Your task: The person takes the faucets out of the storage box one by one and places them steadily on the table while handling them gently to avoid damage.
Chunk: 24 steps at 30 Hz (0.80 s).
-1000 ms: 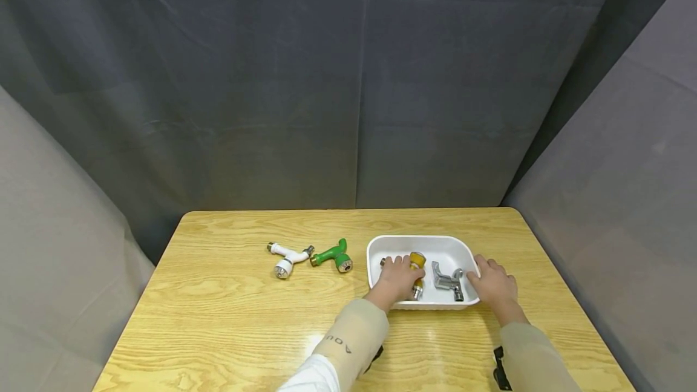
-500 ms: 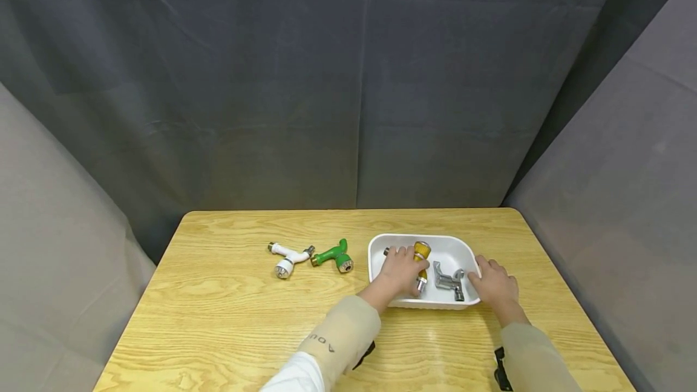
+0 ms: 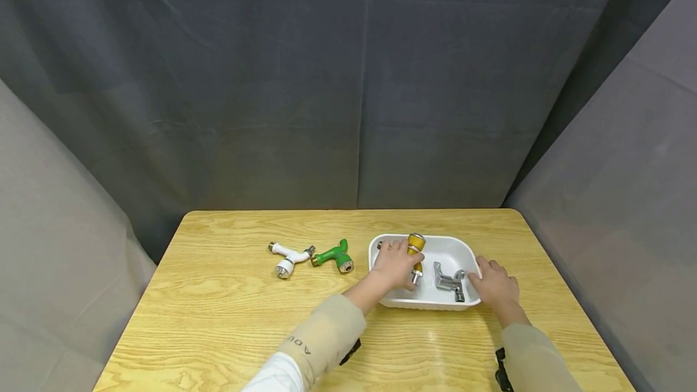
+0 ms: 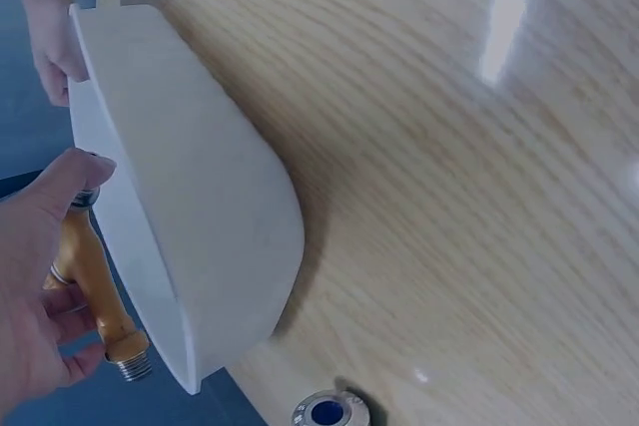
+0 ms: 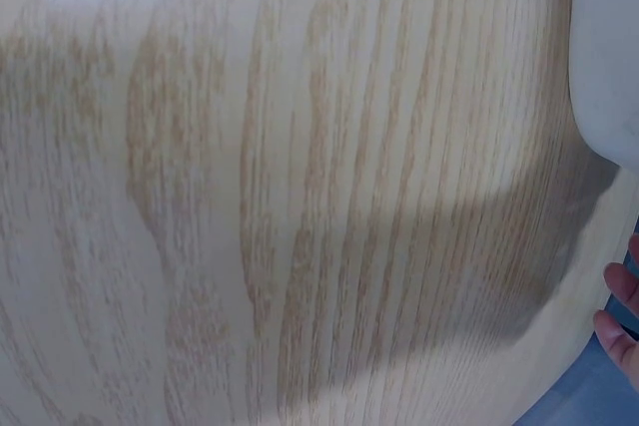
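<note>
My left hand (image 3: pixel 396 264) grips a yellow tap (image 4: pixel 97 281), thumb near one end and fingers curled round its body. In the head view the yellow tap overlaps the left half of the white tray (image 3: pixel 454 245); in the left wrist view it shows beside the rim. A chrome tap (image 3: pixel 449 282) lies in the tray's right half. My right hand (image 3: pixel 494 286) holds the tray's right rim, thumb over the edge and fingers along the outside; its fingertips (image 5: pixel 621 286) show at the right wrist view's edge.
Left of the tray, a green tap (image 3: pixel 332 256) and a white tap (image 3: pixel 292 257) lie side by side on the wooden table (image 3: pixel 234 319). A grey curtain (image 3: pixel 272 107) hangs behind the table, with lighter cloth at both sides.
My left hand, with the yellow tap in its grip, has risen and shifted, first right, then back left. The right hand and the tray have stayed nearly still.
</note>
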Tool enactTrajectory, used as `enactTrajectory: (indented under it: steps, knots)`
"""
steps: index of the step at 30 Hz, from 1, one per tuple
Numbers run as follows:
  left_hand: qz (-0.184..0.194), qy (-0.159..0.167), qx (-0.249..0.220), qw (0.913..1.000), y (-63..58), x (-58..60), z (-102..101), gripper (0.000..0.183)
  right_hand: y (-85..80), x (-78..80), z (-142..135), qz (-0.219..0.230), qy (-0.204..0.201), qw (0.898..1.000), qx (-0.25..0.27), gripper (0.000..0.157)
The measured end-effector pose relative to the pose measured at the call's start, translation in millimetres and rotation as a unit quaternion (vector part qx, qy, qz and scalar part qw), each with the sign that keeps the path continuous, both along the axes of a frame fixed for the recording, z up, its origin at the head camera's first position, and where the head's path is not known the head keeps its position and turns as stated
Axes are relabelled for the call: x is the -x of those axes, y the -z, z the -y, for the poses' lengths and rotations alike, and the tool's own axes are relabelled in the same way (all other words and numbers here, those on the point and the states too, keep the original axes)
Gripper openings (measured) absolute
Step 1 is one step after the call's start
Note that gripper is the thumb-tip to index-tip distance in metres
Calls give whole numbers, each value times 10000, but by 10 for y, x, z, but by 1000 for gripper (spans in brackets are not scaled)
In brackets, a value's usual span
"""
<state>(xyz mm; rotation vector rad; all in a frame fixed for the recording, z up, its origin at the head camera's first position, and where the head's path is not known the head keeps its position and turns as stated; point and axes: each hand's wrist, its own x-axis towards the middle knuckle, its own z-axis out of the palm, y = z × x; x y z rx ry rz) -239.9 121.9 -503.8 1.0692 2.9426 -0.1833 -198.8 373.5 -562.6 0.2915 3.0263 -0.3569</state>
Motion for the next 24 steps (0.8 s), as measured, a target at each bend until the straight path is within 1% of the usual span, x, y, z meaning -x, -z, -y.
enactTrajectory:
  steps: [3,7,14,19,24]
  knots:
    - [-78,-7,66,9999,-50,-15,45,73,4,7,0,1,-6,10000,-12,54]
    - [-182,-5,59,9998,-86,-28,101,72,0,0,1,18,-3,10000,-20,54]
    - [-303,73,-15,9995,-95,-86,233,69,-13,-8,-12,-29,-73,10000,5,55]
    - [-414,102,-195,9989,-94,-137,341,67,-35,-5,-9,-9,-126,9999,-35,55]
    - [-372,47,-267,9989,-138,-198,464,69,-19,-3,-14,-77,-152,9998,-51,53]
